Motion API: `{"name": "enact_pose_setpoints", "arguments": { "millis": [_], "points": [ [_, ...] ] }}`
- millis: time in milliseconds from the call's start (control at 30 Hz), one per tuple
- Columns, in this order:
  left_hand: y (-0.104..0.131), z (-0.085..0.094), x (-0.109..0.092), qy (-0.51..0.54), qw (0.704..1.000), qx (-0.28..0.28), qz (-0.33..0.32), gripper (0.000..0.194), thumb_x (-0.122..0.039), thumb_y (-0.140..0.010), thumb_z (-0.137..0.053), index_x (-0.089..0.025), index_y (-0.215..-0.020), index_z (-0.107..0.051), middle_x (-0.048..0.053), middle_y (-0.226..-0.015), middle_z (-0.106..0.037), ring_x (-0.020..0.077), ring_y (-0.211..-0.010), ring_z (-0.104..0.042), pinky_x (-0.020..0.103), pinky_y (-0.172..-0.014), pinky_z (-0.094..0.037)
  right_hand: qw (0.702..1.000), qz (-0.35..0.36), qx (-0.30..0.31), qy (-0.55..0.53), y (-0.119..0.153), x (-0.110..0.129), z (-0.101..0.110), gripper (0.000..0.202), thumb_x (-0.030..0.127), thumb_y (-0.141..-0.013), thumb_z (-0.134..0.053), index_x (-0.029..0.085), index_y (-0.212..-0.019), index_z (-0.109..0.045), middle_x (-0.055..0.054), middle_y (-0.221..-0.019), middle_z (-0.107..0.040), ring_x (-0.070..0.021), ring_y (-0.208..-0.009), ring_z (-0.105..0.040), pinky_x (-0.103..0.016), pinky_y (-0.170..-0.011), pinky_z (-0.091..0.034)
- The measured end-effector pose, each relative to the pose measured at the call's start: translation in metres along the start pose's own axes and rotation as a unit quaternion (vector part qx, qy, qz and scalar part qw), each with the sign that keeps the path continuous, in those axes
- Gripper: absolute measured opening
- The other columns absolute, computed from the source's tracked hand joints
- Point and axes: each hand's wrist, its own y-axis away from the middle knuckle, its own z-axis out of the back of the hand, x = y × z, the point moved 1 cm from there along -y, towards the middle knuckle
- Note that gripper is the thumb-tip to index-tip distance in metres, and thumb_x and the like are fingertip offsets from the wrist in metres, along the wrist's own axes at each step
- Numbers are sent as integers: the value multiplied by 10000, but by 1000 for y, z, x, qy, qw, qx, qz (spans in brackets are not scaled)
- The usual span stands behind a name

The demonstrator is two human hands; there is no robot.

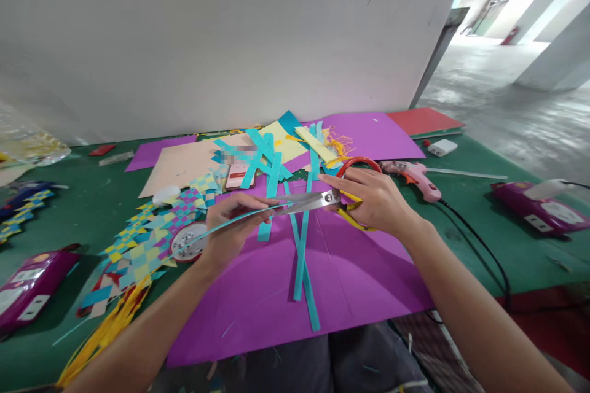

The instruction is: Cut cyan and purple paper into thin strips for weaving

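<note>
Single head-worn view, forward and down, close above both hands [230,226] [375,199]

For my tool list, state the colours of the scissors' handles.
The scissors have red and yellow handles, best seen in the head view.

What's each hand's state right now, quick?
Left hand: closed, pinching a thin turquoise strip.
Right hand: closed around the handles of the scissors.

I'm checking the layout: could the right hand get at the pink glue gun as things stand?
Probably not to grasp it: the right hand holds the scissors, though the pink glue gun lies close by, with nothing visible between them.
</note>
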Motion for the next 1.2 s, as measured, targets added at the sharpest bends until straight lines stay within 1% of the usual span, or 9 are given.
{"name": "enact_pose_setpoints", "arguments": {
  "millis": [233,500,633,900,1067,1200],
  "points": [
    [1,1,-1,5,1000,12,2,107,-111,-733,-728,-206,-767,-695,29,-851,-747,151,-639,-681,251,-561,-554,1000,-4,4,-9,-1,1,1,441,312,-804,-621,204,-1231,-598,-25,-751,-556,-142,-654,-486,-273,-606,-396],
    [0,1,0,9,1000,4,-4,121,-100,-723,-732,-208,-764,-697,24,-845,-741,158,-658,-683,247,-546,-547,1000,-7,8,-22,0,-1,0,457,288,-789,-628,193,-1235,-594,-23,-750,-548,-141,-652,-478,-276,-611,-396],
    [0,1,1,5,1000,3,-2,103,-120,-723,-736,-209,-758,-698,30,-843,-743,163,-655,-685,260,-561,-551,1000,-8,13,-22,-2,1,1,451,266,-790,-618,191,-1235,-595,-22,-737,-543,-140,-649,-474,-270,-599,-389],
    [1,1,1,-14,1000,-8,5,67,-191,-719,-757,-213,-744,-699,43,-831,-743,171,-631,-678,282,-550,-546,1000,-9,7,-18,-3,3,3,418,278,-800,-615,178,-1205,-619,-21,-718,-545,-134,-631,-462,-264,-576,-376],
    [1,1,1,-5,1000,-2,6,72,-173,-721,-752,-214,-742,-697,40,-823,-743,178,-645,-680,280,-540,-545,1000,-14,11,-17,-3,3,3,396,246,-802,-605,176,-1190,-631,-12,-693,-530,-127,-614,-462,-258,-562,-371],
    [0,1,0,10,1000,13,-3,92,-129,-735,-733,-206,-770,-697,38,-852,-747,145,-615,-662,259,-548,-541,999,-15,21,-23,-2,3,3,413,201,-792,-601,193,-1205,-622,-7,-685,-533,-124,-616,-470,-252,-559,-374]
  ]
}}
